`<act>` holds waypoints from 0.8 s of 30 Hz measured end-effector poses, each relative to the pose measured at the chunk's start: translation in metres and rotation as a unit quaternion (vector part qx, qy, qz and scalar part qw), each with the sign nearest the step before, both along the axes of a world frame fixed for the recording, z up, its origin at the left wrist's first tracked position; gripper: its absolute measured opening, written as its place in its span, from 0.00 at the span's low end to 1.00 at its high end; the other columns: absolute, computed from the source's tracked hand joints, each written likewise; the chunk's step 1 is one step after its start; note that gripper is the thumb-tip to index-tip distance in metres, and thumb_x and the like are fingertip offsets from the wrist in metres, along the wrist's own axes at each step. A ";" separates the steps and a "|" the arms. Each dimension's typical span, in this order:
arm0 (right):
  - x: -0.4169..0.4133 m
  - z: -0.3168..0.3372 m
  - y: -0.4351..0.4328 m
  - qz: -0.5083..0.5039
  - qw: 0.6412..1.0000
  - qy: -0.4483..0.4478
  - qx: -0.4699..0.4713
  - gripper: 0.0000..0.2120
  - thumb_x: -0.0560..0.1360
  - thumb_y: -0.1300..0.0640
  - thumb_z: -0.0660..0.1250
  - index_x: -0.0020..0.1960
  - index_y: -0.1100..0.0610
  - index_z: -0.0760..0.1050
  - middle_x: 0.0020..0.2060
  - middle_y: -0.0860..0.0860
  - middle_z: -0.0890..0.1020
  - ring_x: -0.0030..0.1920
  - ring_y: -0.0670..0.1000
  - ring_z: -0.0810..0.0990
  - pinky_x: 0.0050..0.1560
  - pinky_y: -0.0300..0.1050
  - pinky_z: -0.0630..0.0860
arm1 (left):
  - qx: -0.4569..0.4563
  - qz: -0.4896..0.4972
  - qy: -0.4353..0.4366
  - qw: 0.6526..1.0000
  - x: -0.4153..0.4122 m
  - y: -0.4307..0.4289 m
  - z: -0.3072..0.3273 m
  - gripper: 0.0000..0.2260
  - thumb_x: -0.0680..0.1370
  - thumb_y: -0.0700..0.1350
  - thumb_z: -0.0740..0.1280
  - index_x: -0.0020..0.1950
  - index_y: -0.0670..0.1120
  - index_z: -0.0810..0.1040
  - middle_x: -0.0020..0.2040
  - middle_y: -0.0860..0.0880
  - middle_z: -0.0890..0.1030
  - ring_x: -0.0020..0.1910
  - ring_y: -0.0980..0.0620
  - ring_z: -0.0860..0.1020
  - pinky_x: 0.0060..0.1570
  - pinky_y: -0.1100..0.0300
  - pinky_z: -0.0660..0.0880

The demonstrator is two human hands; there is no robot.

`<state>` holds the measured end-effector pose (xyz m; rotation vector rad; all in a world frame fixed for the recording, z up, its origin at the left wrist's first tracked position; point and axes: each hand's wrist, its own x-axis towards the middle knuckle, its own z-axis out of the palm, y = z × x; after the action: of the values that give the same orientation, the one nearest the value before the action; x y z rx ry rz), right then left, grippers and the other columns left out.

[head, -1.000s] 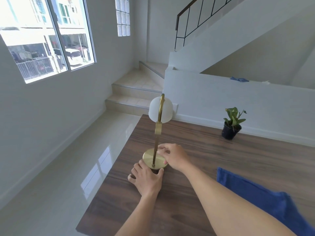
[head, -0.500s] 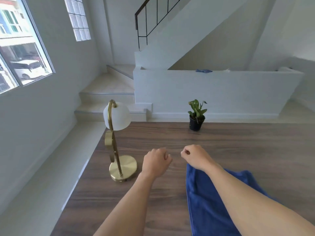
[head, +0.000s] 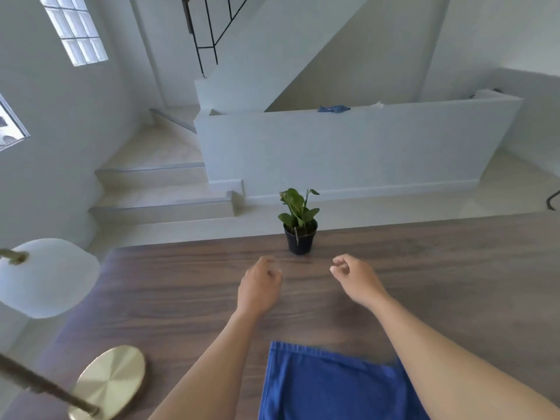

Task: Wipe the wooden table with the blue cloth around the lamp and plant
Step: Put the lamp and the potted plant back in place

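A small green plant (head: pixel 298 219) in a black pot stands near the far edge of the wooden table (head: pixel 439 268). Both hands hover just in front of it, holding nothing. My left hand (head: pixel 259 287) is to the pot's left and my right hand (head: pixel 356 278) to its right, fingers loosely curled. The blue cloth (head: pixel 330 383) lies flat on the table between my forearms at the near edge. The brass lamp (head: pixel 112 380) with its white globe shade (head: pixel 45 277) stands at the table's left end.
Beyond the table's far edge are a low white wall (head: pixel 363 147) and tiled stair steps (head: pixel 157 189). Another blue rag (head: pixel 333 109) lies on top of that wall. The floor drops away on the left of the table.
Both hands left the lamp base and moved forward and right, over the cloth, up to the plant. The view swung right, so the lamp now sits at the left edge.
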<state>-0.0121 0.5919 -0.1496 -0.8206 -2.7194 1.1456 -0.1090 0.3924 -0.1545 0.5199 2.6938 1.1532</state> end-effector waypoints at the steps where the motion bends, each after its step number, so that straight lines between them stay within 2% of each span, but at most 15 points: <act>1: -0.012 -0.003 0.009 -0.002 1.000 0.003 -0.010 0.16 0.81 0.49 0.61 0.66 0.52 0.73 0.60 0.50 0.79 0.58 0.50 0.77 0.53 0.42 0.72 | 0.008 0.012 -0.011 1.000 -0.011 0.009 -0.003 0.18 0.79 0.49 0.62 0.68 0.49 0.72 0.47 0.52 0.79 0.50 0.50 0.78 0.52 0.56 0.74; 5: -0.059 -0.012 0.033 -0.009 0.998 0.022 -0.051 0.20 0.80 0.49 0.61 0.71 0.52 0.69 0.65 0.50 0.76 0.64 0.52 0.74 0.61 0.46 0.71 | 0.034 0.044 -0.043 0.998 -0.052 0.034 -0.014 0.19 0.81 0.48 0.62 0.72 0.48 0.68 0.59 0.48 0.80 0.57 0.49 0.77 0.59 0.53 0.72; 8: -0.092 -0.020 0.042 0.008 0.997 0.034 -0.068 0.23 0.80 0.50 0.63 0.73 0.51 0.66 0.70 0.50 0.72 0.67 0.54 0.72 0.65 0.49 0.69 | 0.051 0.045 -0.070 0.995 -0.075 0.046 -0.018 0.21 0.81 0.42 0.62 0.74 0.49 0.67 0.63 0.49 0.78 0.54 0.53 0.75 0.60 0.54 0.73; 12: -0.119 -0.029 0.046 0.041 0.993 0.043 -0.102 0.22 0.80 0.52 0.64 0.73 0.49 0.67 0.69 0.49 0.74 0.65 0.54 0.74 0.59 0.46 0.70 | 0.095 0.024 -0.118 0.988 -0.091 0.061 -0.019 0.23 0.79 0.39 0.64 0.74 0.50 0.66 0.67 0.52 0.74 0.58 0.54 0.75 0.59 0.56 0.74; 15: -0.125 -0.033 0.046 0.053 0.990 0.041 -0.128 0.24 0.78 0.55 0.66 0.73 0.48 0.67 0.69 0.49 0.74 0.67 0.55 0.74 0.67 0.51 0.69 | 0.134 0.002 -0.151 0.979 -0.093 0.072 -0.019 0.25 0.79 0.39 0.65 0.74 0.50 0.66 0.68 0.53 0.74 0.61 0.54 0.75 0.53 0.60 0.75; 17: -0.125 -0.035 0.045 0.049 0.989 0.038 -0.132 0.26 0.77 0.55 0.68 0.74 0.48 0.66 0.69 0.49 0.74 0.67 0.55 0.73 0.69 0.56 0.68 | 0.159 -0.003 -0.164 0.974 -0.091 0.076 -0.020 0.26 0.78 0.40 0.66 0.75 0.51 0.66 0.69 0.53 0.74 0.62 0.53 0.76 0.59 0.55 0.74; 20: -0.125 -0.030 0.040 0.049 0.991 0.040 -0.121 0.25 0.77 0.55 0.69 0.73 0.49 0.68 0.69 0.49 0.74 0.67 0.55 0.74 0.70 0.55 0.67 | 0.177 0.000 -0.170 0.969 -0.085 0.073 -0.021 0.25 0.78 0.42 0.68 0.74 0.52 0.67 0.68 0.55 0.75 0.60 0.53 0.78 0.65 0.49 0.72; 24: -0.120 -0.018 0.023 0.076 0.989 0.041 -0.117 0.24 0.76 0.54 0.69 0.71 0.48 0.70 0.68 0.47 0.75 0.67 0.54 0.74 0.69 0.53 0.66 | 0.201 0.013 -0.170 0.965 -0.071 0.049 -0.012 0.24 0.78 0.43 0.67 0.74 0.52 0.67 0.66 0.56 0.75 0.56 0.55 0.78 0.56 0.58 0.72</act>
<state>-0.1323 0.6150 -0.1672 -0.5805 -2.6527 1.5163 -0.1799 0.4412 -0.1661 0.3010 2.1921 1.6392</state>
